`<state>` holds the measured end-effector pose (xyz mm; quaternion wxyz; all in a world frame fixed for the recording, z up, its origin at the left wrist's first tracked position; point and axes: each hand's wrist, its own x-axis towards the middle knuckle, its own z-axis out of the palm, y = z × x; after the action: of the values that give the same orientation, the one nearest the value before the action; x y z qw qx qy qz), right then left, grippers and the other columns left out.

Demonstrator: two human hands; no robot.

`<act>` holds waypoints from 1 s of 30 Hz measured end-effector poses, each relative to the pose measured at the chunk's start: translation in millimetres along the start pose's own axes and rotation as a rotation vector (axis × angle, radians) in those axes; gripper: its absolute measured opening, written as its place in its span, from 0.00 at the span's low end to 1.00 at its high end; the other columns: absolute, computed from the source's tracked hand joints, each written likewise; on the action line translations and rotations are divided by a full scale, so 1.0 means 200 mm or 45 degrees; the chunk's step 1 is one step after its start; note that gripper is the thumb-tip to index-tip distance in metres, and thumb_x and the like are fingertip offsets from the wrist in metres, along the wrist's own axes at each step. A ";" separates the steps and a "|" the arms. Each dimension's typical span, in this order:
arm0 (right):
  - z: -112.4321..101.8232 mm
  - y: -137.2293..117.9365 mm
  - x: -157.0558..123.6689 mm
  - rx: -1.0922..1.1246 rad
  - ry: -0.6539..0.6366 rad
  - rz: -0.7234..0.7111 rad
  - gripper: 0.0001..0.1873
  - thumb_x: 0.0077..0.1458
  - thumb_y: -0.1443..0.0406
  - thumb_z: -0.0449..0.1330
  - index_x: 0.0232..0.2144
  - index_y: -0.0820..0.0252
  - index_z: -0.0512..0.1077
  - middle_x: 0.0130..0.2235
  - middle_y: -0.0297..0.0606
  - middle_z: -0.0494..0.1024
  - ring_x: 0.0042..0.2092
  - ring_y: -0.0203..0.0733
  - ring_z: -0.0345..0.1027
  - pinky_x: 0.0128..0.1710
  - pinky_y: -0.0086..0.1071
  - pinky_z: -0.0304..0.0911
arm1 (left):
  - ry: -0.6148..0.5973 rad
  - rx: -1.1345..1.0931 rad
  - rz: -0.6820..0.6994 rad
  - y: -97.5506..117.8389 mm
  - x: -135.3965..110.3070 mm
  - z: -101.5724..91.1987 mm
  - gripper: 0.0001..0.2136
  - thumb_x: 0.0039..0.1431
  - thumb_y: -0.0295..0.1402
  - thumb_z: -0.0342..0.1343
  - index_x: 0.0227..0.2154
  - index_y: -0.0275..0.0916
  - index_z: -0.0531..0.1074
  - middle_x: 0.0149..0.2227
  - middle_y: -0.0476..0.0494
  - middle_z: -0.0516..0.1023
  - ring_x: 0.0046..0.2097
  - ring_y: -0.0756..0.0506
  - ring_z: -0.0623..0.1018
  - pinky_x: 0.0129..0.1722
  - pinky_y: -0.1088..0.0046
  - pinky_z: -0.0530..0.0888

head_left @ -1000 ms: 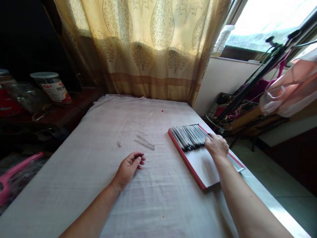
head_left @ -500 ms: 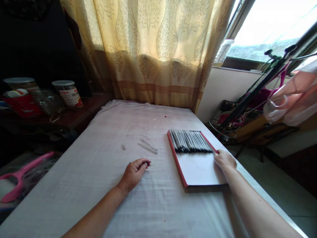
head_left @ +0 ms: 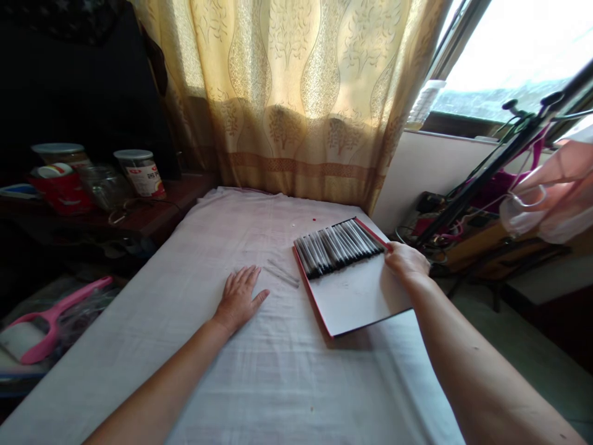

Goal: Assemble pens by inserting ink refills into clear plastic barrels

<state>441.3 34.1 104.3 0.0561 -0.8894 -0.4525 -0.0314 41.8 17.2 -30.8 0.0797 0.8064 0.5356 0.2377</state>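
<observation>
A flat white board with a red edge (head_left: 356, 296) lies on the cloth-covered table (head_left: 259, 383), tilted up on its right side. A row of several thin grey and black sticks (head_left: 338, 247) lies across its far end. My right hand (head_left: 405, 262) grips the board's right edge, fingers closed on it. Flat on the cloth lies my left hand (head_left: 238, 296), fingers spread, holding nothing. Just beyond its fingertips lie two loose thin sticks (head_left: 282, 273).
A gold patterned curtain (head_left: 296, 99) hangs behind the table. Jars and a red tin (head_left: 60, 182) stand on a dark shelf at left, with a pink handled tool (head_left: 50, 312) below. A black stand, cables and pink cloth (head_left: 509, 167) crowd the right by the window.
My right hand has moved to the board's right edge, lifted it and turned it leftward. My left hand has gone from curled to flat, sliding forward toward the loose sticks.
</observation>
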 end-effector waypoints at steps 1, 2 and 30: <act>-0.03 -0.03 0.00 0.006 0.011 -0.010 0.23 0.53 0.64 0.58 0.52 0.48 0.76 0.46 0.48 0.81 0.46 0.56 0.75 0.39 0.40 0.67 | 0.007 -0.006 -0.023 -0.01 0.02 0.00 0.30 0.64 0.48 0.47 0.64 0.38 0.60 0.65 0.33 0.63 0.66 0.34 0.62 0.65 0.50 0.53; -0.07 -0.06 -0.01 0.011 0.020 -0.016 0.24 0.53 0.64 0.58 0.53 0.47 0.76 0.47 0.48 0.81 0.46 0.56 0.75 0.40 0.40 0.68 | 0.019 -0.009 -0.041 -0.02 0.04 0.00 0.30 0.64 0.49 0.46 0.64 0.37 0.60 0.65 0.32 0.63 0.66 0.34 0.62 0.65 0.51 0.54; -0.56 -0.33 -0.11 0.303 -0.476 -0.580 0.36 0.49 0.72 0.56 0.62 0.52 0.66 0.42 0.36 0.83 0.39 0.44 0.78 0.37 0.30 0.71 | 0.306 -0.013 -0.178 -0.11 0.20 0.10 0.30 0.63 0.48 0.48 0.60 0.29 0.63 0.63 0.25 0.65 0.64 0.34 0.66 0.63 0.55 0.63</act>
<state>374.0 39.7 218.2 0.0671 -0.7427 -0.6431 0.1741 45.8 65.3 -44.6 0.0354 0.7323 0.5951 0.3292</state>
